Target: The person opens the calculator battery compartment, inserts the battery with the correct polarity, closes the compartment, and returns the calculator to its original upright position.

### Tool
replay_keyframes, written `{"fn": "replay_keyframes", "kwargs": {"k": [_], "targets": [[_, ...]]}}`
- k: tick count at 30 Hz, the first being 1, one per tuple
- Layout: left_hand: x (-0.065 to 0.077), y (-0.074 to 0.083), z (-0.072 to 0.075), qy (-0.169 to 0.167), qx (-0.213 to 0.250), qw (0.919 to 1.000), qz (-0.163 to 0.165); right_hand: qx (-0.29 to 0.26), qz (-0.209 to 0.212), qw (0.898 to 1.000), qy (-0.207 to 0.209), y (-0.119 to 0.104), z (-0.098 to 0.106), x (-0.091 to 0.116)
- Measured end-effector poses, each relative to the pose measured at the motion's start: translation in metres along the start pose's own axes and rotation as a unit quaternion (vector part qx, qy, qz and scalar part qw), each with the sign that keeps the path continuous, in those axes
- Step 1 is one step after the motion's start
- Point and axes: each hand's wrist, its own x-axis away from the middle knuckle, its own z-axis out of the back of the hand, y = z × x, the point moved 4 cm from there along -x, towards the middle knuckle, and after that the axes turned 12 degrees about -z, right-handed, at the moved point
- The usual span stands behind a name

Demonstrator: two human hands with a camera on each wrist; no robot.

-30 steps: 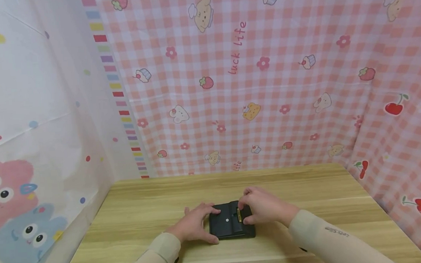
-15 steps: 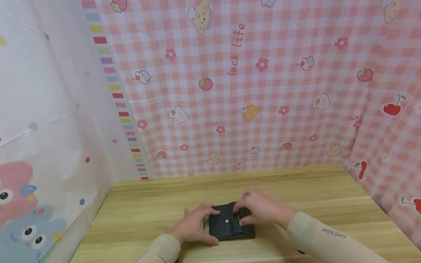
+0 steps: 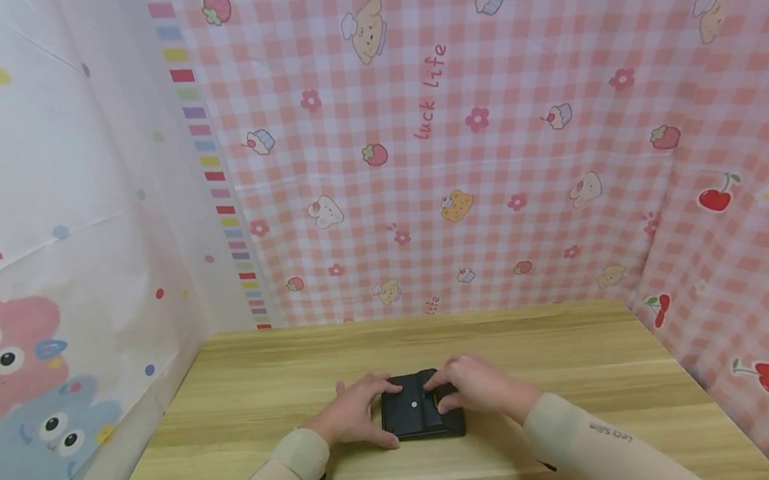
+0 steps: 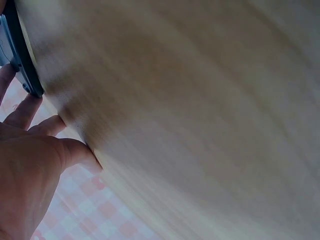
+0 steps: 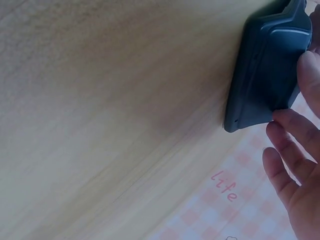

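Observation:
A black wallet [image 3: 403, 419] with a small silver snap lies on the wooden table, a raised fold running across its middle. My left hand [image 3: 354, 414] is spread along its left side, the index finger on the far part and the thumb at the near corner. In the left wrist view, fingertips touch the wallet's edge [image 4: 24, 55]. Over the right half, my right hand [image 3: 482, 388] bends thumb and index finger onto the fold, with a sliver of gold colour between them. The right wrist view shows the wallet's dark side [image 5: 270, 75] with thumb and fingers against it.
The wooden table [image 3: 266, 365] reaches back to a pink checked cloth [image 3: 359, 256] hung behind it. A white cloth with cartoon figures [image 3: 27, 342] hangs on the left, and more checked cloth on the right.
My right hand has shifted slightly left and nearer over the wallet's fold, covering most of the gold-coloured strip that showed before. My left hand stays in place.

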Motion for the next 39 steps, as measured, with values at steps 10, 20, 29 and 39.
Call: {"fn": "replay_keyframes", "kwargs": {"k": [10, 20, 29, 39], "targets": [[-0.0006, -0.0013, -0.0014, -0.001, 0.008, 0.9999, 0.007, 0.023, 0.039, 0.998, 0.035, -0.0010, -0.0051, -0.0025], [-0.0004, -0.0019, -0.0021, 0.000, 0.001, 1.0000, 0.007, 0.046, 0.041, 0.998, 0.029, -0.0012, -0.0067, -0.0009], [0.0000, 0.0016, 0.0000, -0.002, 0.003, 1.0000, 0.006, 0.087, 0.038, 0.995, 0.023, -0.0056, -0.0056, -0.0003], [0.0021, 0.0047, 0.0009, 0.003, 0.008, 1.0000, -0.001, 0.095, 0.052, 0.994, 0.028, -0.0036, -0.0082, 0.0015]]}}
